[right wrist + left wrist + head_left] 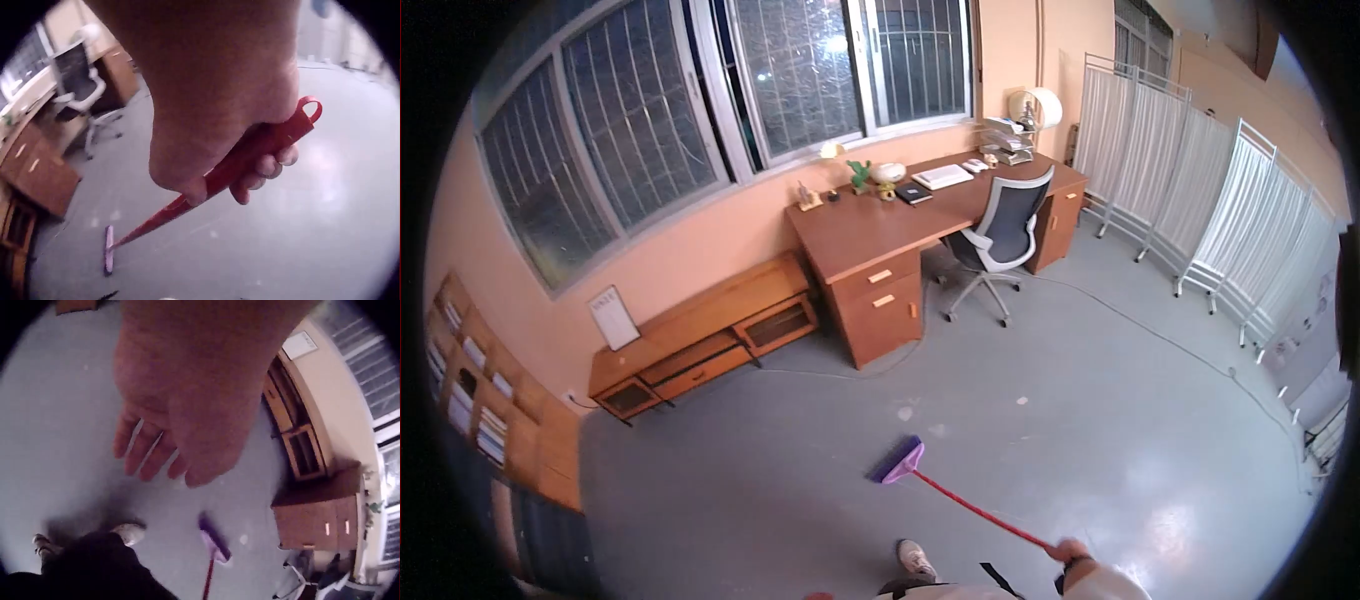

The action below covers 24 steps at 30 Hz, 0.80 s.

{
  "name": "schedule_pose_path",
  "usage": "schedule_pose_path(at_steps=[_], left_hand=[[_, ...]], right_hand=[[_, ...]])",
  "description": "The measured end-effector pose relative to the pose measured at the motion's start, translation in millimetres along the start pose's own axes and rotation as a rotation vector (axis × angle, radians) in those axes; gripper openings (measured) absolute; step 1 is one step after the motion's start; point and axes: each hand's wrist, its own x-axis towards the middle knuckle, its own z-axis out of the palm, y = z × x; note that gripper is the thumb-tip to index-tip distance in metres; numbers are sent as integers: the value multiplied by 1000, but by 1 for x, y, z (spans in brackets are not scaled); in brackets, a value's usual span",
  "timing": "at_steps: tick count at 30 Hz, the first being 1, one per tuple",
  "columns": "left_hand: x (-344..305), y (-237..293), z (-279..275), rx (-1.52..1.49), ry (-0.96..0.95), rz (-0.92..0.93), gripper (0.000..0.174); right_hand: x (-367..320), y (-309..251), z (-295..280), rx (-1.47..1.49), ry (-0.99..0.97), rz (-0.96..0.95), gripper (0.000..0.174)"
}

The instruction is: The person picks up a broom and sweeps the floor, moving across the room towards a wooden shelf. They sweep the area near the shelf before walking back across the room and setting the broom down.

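Observation:
A broom with a purple head (903, 461) and a red handle (985, 514) reaches across the grey floor. My right hand (1072, 552) grips the upper end of the handle. In the right wrist view, the fingers of my right hand (231, 137) curl round the red handle (250, 153), whose hanging loop sticks out past the hand. The left wrist view has my left hand (181, 419) with its fingers loosely extended and nothing in them; the broom head (214, 542) lies on the floor beyond it.
A brown desk (870, 235) and a grey office chair (1005, 225) stand by the windows. Beside the desk is a low wooden cabinet (700, 330). A cable (1150, 330) runs along the floor near white folding screens (1140, 150). Pale spots mark the floor.

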Motion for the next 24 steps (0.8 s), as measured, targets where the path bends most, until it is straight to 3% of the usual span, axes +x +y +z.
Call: schedule_pose_path(at_steps=[1, 2, 4, 5, 6, 7, 8, 10, 13, 17, 19, 20, 22, 23, 24], left_hand=[[27, 25, -7, -179, 63, -183, 27], [47, 57, -9, -351, 129, -373, 26], [75, 132, -6, -153, 159, -376, 25], [96, 152, -8, -96, 196, -330, 25], [112, 179, -10, -124, 188, -336, 25], [125, 199, -6, -145, 182, -338, 25], [137, 213, 0, -126, 177, -333, 25], [161, 241, 7, -123, 134, -256, 25], [173, 256, 33, -88, 93, -188, 24], [153, 235, 66, -117, 21, -179, 24], [133, 205, 79, -26, 41, -342, 24], [114, 203, 88, -33, 42, -441, 23], [81, 190, 102, -63, 84, -545, 22], [66, 157, 103, 228, -30, -352, 22], [51, 141, 106, 521, -143, -166, 24]], right_hand=[[-3, 54, 41, 39, -52, 87, 65], [-65, 74, 18, 239, -175, 208, 57], [-90, 155, 75, 317, -248, 328, 52], [-105, 189, 97, 350, -81, 271, 52], [-75, 279, 192, 386, 84, 209, 52], [-124, 260, 163, 396, 78, 214, 52], [-161, 247, 127, 37, 230, 377, 53], [-204, 226, 63, 170, -1, 538, 59], [-222, 211, 27, 154, 76, 532, 65], [-139, 232, 43, 248, 192, 433, 66], [-82, 203, 32, 353, 205, 323, 52], [-40, 188, 29, 394, 232, 371, 54], [41, 150, 15, 374, 208, 199, 57], [61, 118, -19, 381, 82, 130, 52], [83, 90, -41, 376, 112, 57, 51]])
